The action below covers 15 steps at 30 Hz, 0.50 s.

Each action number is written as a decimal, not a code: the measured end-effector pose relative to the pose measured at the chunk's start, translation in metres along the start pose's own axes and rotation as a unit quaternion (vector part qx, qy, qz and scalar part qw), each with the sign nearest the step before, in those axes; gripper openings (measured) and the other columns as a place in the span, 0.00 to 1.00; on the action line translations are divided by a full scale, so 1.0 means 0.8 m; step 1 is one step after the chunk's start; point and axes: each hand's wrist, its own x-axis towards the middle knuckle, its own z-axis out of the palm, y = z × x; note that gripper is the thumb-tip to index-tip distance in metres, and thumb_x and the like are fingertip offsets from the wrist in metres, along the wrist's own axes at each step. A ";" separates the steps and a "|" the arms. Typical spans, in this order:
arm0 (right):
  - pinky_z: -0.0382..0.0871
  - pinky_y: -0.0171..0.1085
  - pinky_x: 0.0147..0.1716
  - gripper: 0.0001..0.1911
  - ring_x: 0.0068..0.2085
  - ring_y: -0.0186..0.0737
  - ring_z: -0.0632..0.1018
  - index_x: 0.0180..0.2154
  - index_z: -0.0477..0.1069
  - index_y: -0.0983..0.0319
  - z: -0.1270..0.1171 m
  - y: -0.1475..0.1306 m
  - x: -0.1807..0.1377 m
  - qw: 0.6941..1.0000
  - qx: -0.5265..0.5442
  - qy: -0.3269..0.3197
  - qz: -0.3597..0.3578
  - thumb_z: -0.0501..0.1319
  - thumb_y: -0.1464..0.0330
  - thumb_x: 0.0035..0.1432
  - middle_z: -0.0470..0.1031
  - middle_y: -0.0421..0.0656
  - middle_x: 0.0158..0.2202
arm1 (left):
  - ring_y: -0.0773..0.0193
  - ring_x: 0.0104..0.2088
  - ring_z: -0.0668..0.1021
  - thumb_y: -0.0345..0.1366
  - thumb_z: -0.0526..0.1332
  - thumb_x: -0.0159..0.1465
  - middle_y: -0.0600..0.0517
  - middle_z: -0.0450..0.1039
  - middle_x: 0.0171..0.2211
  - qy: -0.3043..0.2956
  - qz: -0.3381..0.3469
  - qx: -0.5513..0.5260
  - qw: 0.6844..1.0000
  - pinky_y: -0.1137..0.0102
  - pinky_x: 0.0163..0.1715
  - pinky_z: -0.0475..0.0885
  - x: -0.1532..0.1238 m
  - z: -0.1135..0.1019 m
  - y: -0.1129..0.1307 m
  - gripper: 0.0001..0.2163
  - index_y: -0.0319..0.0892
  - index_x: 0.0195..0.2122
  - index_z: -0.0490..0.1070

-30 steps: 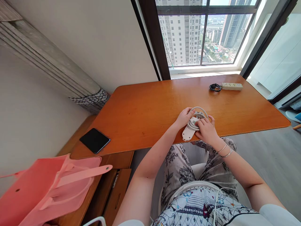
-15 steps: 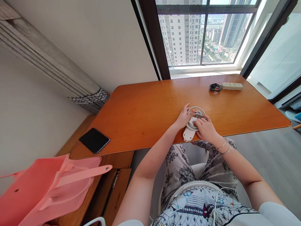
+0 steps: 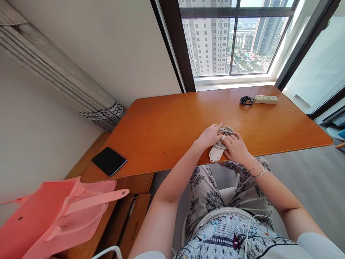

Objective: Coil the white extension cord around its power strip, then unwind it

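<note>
A white power strip [image 3: 215,154] lies near the front edge of the wooden table, its near end toward me. Its pale cord [image 3: 226,129] is coiled in loops over the strip's far part. My left hand [image 3: 211,135] is closed on the coil from the left, fingers pressed against the loops. On the right side, my right hand [image 3: 235,146] grips the coil and the strip, with its fingertips over the cord. The hands partly hide the strip's middle and the plug end.
On the brown table [image 3: 161,122], a second power strip [image 3: 266,99] with a coiled black cord [image 3: 246,100] sits at the back right. A dark tablet [image 3: 109,161] lies at the left corner. Beside it is a pink bag [image 3: 54,216]. A window [image 3: 234,43] stands behind.
My left hand has moved over the loops, and the raised loop of cord now lies closer to the coil. The right hand has hardly moved.
</note>
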 end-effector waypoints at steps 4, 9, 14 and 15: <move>0.51 0.49 0.60 0.11 0.45 0.50 0.70 0.43 0.73 0.61 0.001 0.001 -0.003 1.000 -0.006 0.006 0.009 0.58 0.71 0.58 0.75 0.47 0.39 | 0.50 0.55 0.79 0.35 0.59 0.66 0.38 0.78 0.54 0.004 -0.019 0.009 1.000 0.61 0.59 0.69 0.003 -0.001 0.007 0.25 0.39 0.65 0.68; 0.49 0.50 0.62 0.13 0.50 0.51 0.70 0.46 0.73 0.61 0.004 0.002 -0.005 1.000 -0.006 0.020 0.009 0.59 0.71 0.59 0.75 0.48 0.43 | 0.50 0.56 0.79 0.28 0.55 0.66 0.39 0.78 0.57 0.022 -0.037 0.001 0.999 0.59 0.59 0.70 0.006 0.000 0.010 0.23 0.39 0.61 0.74; 0.47 0.52 0.63 0.16 0.52 0.51 0.70 0.49 0.74 0.61 0.003 0.001 -0.009 1.000 -0.001 0.008 0.007 0.58 0.73 0.59 0.76 0.47 0.42 | 0.53 0.58 0.78 0.25 0.57 0.61 0.45 0.79 0.56 0.032 -0.038 -0.081 0.995 0.60 0.62 0.69 0.009 0.002 0.002 0.25 0.43 0.58 0.77; 0.47 0.52 0.63 0.17 0.53 0.51 0.71 0.49 0.74 0.61 0.003 0.002 -0.010 1.000 0.004 0.008 0.005 0.58 0.74 0.59 0.76 0.47 0.42 | 0.53 0.58 0.78 0.24 0.58 0.60 0.46 0.78 0.57 0.028 -0.041 -0.094 0.994 0.60 0.62 0.69 0.010 0.001 -0.001 0.25 0.43 0.58 0.77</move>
